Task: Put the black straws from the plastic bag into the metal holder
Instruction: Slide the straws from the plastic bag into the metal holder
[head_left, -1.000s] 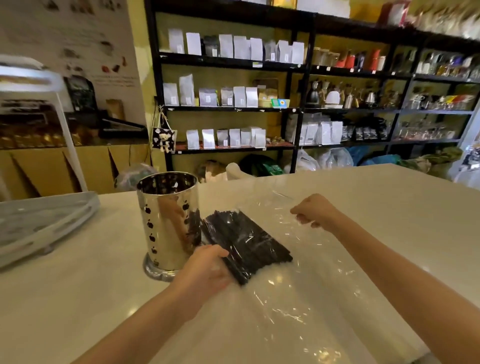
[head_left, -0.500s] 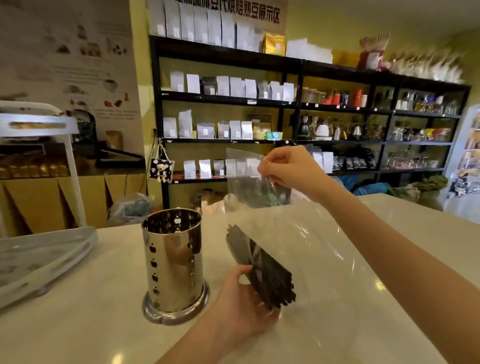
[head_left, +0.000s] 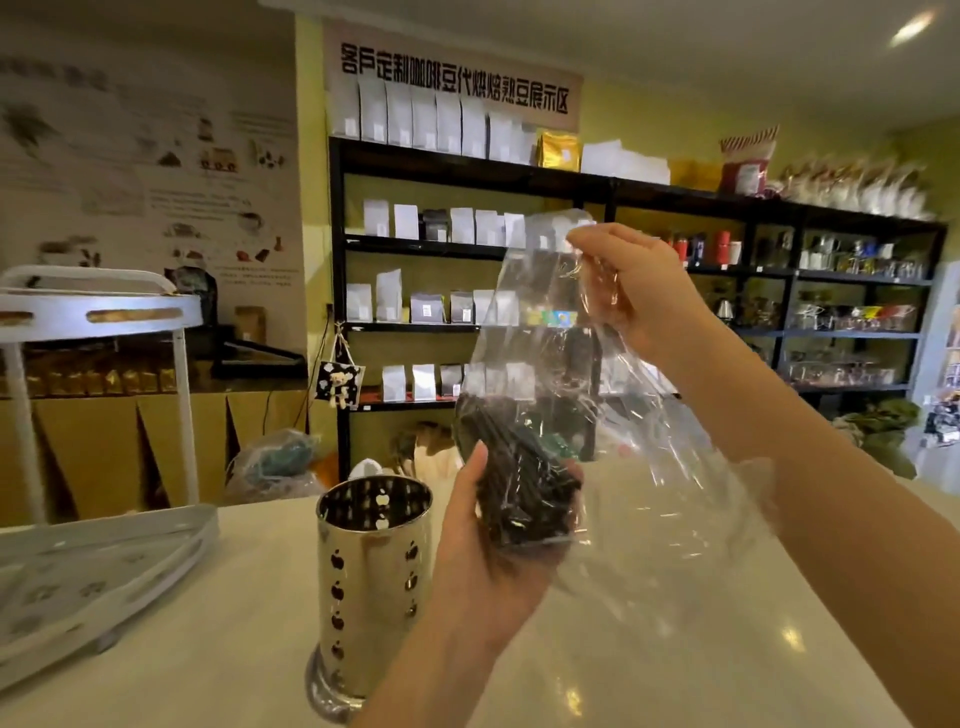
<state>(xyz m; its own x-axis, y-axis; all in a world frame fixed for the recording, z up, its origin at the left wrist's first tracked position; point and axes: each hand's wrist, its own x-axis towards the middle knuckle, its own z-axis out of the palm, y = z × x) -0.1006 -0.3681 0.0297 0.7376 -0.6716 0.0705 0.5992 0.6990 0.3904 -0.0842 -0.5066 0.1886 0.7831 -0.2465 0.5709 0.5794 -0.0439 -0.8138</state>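
A bundle of black straws (head_left: 519, 467) stands nearly upright inside a clear plastic bag (head_left: 613, 415), lifted off the counter. My left hand (head_left: 483, 561) grips the lower end of the bundle through the plastic. My right hand (head_left: 634, 291) pinches the top edge of the bag, held high above the straws. The metal holder (head_left: 371, 582), a shiny cylinder with apple-shaped cut-outs, stands upright on the white counter (head_left: 675, 649) just left of my left hand. Its inside looks dark, and I cannot tell whether it holds anything.
A white tray rack (head_left: 88, 566) lies on the counter at the left, with a white stand (head_left: 98, 301) rising behind it. Black shelves (head_left: 613, 332) with white pouches and jars fill the back wall beyond the counter.
Both hands have lifted the bag and straws up from the counter. The bundle went from lying flat to nearly upright, and my right hand rose well above it with the bag's top edge.
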